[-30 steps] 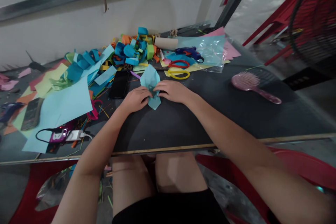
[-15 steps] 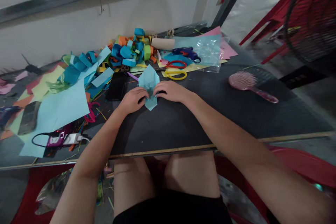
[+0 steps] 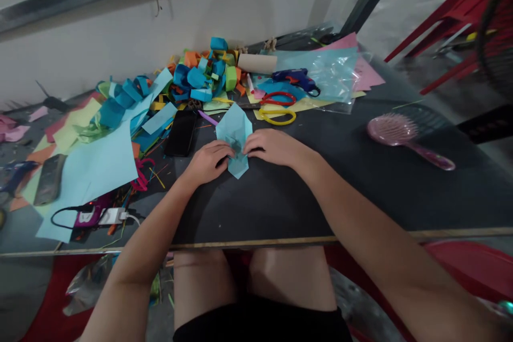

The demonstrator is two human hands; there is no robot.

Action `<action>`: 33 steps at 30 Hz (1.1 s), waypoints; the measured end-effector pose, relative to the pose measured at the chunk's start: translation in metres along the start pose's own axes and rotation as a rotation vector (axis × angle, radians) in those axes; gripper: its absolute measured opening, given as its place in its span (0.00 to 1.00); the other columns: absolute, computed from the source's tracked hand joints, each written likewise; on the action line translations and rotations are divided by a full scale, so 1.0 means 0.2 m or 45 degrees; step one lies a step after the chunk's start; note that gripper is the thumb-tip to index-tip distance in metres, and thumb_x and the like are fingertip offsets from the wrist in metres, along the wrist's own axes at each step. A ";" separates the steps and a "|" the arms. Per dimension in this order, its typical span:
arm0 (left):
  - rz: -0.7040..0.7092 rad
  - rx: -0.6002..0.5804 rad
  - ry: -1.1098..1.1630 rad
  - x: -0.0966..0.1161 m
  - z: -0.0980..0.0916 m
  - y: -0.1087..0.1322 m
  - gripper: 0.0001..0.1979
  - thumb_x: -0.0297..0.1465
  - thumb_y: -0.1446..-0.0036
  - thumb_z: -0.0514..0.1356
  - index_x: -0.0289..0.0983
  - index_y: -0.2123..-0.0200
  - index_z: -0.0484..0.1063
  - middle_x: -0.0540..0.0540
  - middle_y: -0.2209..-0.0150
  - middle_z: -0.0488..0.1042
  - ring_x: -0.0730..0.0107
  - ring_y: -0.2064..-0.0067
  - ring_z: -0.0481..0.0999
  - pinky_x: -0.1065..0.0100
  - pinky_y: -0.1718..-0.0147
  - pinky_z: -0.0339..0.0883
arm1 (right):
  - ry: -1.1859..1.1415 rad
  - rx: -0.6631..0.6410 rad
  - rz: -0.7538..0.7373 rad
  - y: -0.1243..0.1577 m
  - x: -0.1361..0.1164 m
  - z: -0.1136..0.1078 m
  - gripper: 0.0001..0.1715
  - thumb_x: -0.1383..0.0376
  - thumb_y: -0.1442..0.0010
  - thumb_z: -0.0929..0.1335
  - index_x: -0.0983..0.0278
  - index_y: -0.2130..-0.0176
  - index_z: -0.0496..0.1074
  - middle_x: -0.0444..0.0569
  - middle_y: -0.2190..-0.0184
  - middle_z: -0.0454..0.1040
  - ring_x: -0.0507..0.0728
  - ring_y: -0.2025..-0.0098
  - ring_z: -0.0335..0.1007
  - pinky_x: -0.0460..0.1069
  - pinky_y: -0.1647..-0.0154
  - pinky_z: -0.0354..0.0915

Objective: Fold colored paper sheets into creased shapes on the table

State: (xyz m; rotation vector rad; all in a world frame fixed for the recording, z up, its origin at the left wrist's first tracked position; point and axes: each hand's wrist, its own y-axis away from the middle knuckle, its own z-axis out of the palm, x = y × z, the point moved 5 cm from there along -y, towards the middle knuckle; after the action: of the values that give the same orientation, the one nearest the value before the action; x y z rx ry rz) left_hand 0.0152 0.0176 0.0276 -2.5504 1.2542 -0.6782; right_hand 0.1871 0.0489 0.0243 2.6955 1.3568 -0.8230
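A light blue piece of folded paper [image 3: 235, 123] lies on the dark table between my hands, its upper part wide and its lower end narrowing. My left hand [image 3: 210, 161] pinches its left edge, thumb and fingers closed. On the opposite edge, my right hand [image 3: 276, 147] is closed on the paper too, the fingertips bent over it. Folds and creases show across its middle. Just beyond the left hand rests a black phone [image 3: 180, 133], and a purple pen-like stick [image 3: 207, 117] pokes out behind the paper.
Curled paper strips [image 3: 196, 77] are heaped at the back beside a cardboard tube [image 3: 257, 63]. Red-handled scissors [image 3: 278, 99] and a yellow-handled pair [image 3: 277, 116] lie near a blue glue gun [image 3: 297, 80]. A pink hairbrush [image 3: 393, 129] is at right; a power strip [image 3: 90, 215] sits front left.
The view has shifted, so most things appear slightly further right or lower. Both hands keep their hold on the paper, with little change in its shape.
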 end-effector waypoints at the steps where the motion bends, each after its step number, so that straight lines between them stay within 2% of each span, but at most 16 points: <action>1: -0.008 -0.008 0.005 0.00 0.00 0.00 0.12 0.22 0.42 0.55 0.39 0.59 0.74 0.46 0.56 0.80 0.63 0.47 0.75 0.59 0.45 0.70 | 0.005 0.005 -0.004 0.01 -0.01 0.00 0.11 0.70 0.38 0.68 0.58 0.63 0.80 0.46 0.59 0.80 0.58 0.56 0.74 0.53 0.54 0.66; 10: 0.023 -0.049 0.031 -0.03 -0.01 0.02 0.09 0.29 0.36 0.56 0.39 0.61 0.77 0.47 0.55 0.81 0.64 0.46 0.76 0.61 0.45 0.70 | 0.050 0.026 0.027 0.02 -0.03 0.01 0.12 0.69 0.36 0.67 0.58 0.64 0.80 0.44 0.60 0.81 0.58 0.57 0.75 0.54 0.54 0.67; 14: 0.067 -0.032 -0.046 -0.04 0.00 0.02 0.11 0.32 0.33 0.55 0.41 0.59 0.79 0.47 0.53 0.81 0.65 0.47 0.77 0.61 0.47 0.70 | 0.117 -0.008 0.076 0.02 -0.02 0.01 0.13 0.70 0.37 0.67 0.56 0.65 0.81 0.41 0.59 0.81 0.56 0.59 0.77 0.51 0.60 0.68; 17: 0.096 -0.007 -0.138 -0.04 0.01 0.02 0.12 0.33 0.33 0.55 0.43 0.58 0.79 0.47 0.52 0.80 0.64 0.45 0.75 0.59 0.48 0.70 | 0.149 0.001 0.062 0.03 -0.01 0.03 0.14 0.70 0.37 0.66 0.55 0.63 0.81 0.41 0.58 0.81 0.57 0.58 0.78 0.51 0.58 0.69; 21: 0.056 0.047 -0.208 -0.04 0.01 -0.01 0.12 0.33 0.35 0.57 0.43 0.52 0.77 0.44 0.46 0.76 0.58 0.39 0.70 0.52 0.44 0.67 | 0.113 0.185 0.048 0.02 0.01 0.07 0.14 0.70 0.37 0.65 0.57 0.59 0.80 0.47 0.52 0.79 0.61 0.50 0.75 0.57 0.50 0.70; 24: 0.006 0.061 -0.224 -0.04 -0.01 -0.02 0.15 0.32 0.38 0.60 0.43 0.48 0.74 0.42 0.40 0.70 0.54 0.36 0.65 0.46 0.40 0.63 | 0.056 0.320 0.032 -0.02 0.01 0.10 0.17 0.73 0.39 0.63 0.59 0.60 0.79 0.50 0.48 0.76 0.62 0.45 0.71 0.60 0.44 0.68; 28: -0.114 0.215 -0.261 -0.07 -0.07 -0.01 0.24 0.38 0.45 0.67 0.39 0.45 0.70 0.37 0.41 0.68 0.49 0.36 0.63 0.45 0.38 0.59 | -0.054 0.491 0.039 -0.06 -0.03 0.09 0.20 0.70 0.41 0.65 0.59 0.49 0.74 0.53 0.42 0.69 0.63 0.40 0.66 0.63 0.40 0.65; 30: -0.192 0.288 -0.279 -0.10 -0.08 0.01 0.24 0.38 0.43 0.65 0.38 0.45 0.68 0.36 0.43 0.68 0.49 0.38 0.65 0.46 0.39 0.61 | -0.109 0.544 0.068 -0.06 -0.04 0.07 0.23 0.68 0.40 0.66 0.58 0.45 0.71 0.53 0.41 0.68 0.62 0.44 0.68 0.61 0.45 0.68; 33: -0.242 0.306 -0.231 -0.16 -0.05 0.01 0.15 0.31 0.38 0.58 0.38 0.48 0.70 0.37 0.46 0.68 0.54 0.42 0.68 0.50 0.43 0.65 | -0.151 0.588 0.128 -0.05 -0.03 0.05 0.21 0.66 0.38 0.64 0.61 0.46 0.70 0.56 0.45 0.69 0.58 0.57 0.73 0.57 0.55 0.72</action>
State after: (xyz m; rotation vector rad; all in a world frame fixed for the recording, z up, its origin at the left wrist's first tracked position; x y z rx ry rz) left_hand -0.0080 0.0409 0.0258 -2.4834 0.8277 -0.5789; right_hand 0.1724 0.0477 0.0204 2.9425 1.1069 -1.4117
